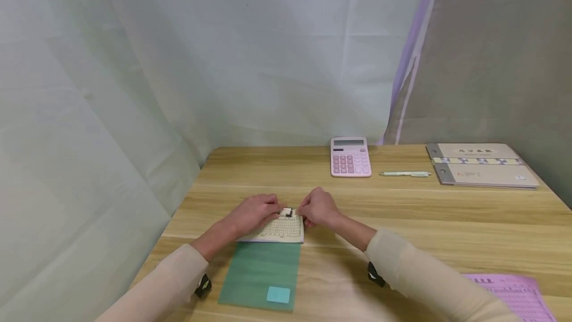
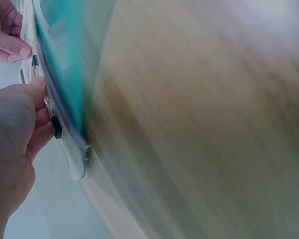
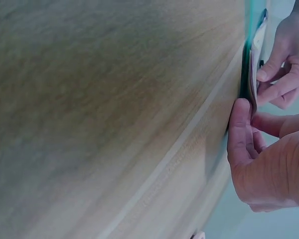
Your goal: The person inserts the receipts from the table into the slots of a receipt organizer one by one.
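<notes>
A thin stack of cream printed forms (image 1: pixel 279 230) lies over the top part of a translucent green folder (image 1: pixel 261 267), which bears a light blue label (image 1: pixel 278 294). At the stack's top edge sits a black binder clip (image 1: pixel 289 213); the left wrist view shows another dark clip (image 2: pixel 56 127) close to my left fingers. My left hand (image 1: pixel 254 211) grips the top edge, thumb on one face and fingers behind. With thumb and fingers, my right hand (image 1: pixel 319 206) pinches the top right corner. In the right wrist view, my right hand (image 3: pixel 266 159) hides that corner.
A pink calculator (image 1: pixel 350 157) stands at the table's back edge, with a pale pen (image 1: pixel 404 174) to its right. Farther right lies a beige binder (image 1: pixel 487 165). A pink printed sheet (image 1: pixel 514 292) is at the front right, partly behind my right sleeve. Pale curtains surround the wooden table (image 1: pixel 402 242).
</notes>
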Demonstrator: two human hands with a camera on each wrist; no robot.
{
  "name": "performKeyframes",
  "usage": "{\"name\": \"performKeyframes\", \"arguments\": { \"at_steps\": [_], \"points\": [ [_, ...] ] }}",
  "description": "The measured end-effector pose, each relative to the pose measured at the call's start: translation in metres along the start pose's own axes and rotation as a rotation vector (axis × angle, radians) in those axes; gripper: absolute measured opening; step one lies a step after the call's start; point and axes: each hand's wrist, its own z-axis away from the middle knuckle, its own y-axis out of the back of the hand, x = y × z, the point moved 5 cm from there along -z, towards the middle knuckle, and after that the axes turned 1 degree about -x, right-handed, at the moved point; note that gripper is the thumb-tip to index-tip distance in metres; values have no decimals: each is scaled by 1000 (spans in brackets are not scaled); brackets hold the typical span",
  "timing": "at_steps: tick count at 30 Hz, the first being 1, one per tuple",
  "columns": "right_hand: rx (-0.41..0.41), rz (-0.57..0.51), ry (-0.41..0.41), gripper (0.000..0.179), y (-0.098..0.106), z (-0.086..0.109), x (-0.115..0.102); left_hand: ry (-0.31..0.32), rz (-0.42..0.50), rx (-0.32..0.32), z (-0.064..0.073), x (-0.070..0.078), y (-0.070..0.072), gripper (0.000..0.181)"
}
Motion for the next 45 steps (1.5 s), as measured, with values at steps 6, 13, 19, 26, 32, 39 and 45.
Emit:
{"name": "performKeyframes", "arguments": {
  "at_steps": [6,13,19,26,32,39,45],
  "points": [
    [-40,12,13,11,2,0,-1,11,54,15,1,-2,1,29],
    [-69,112,83,8,26,3,-1,27,60,18,4,-4,3,28],
    [-75,153,210,32,72,13,9,46,41,10,6,-5,4,32],
    [-99,105,182,51,138,41,30,56,45,4,3,-4,5,32],
    [-63,218,162,59,202,73,58,72,47,-4,3,-5,5,35],
    [-188,393,94,50,260,112,105,72,55,1,3,-4,3,34],
    [-281,313,41,47,281,144,143,16,43,20,2,0,4,34]
  ]
}}
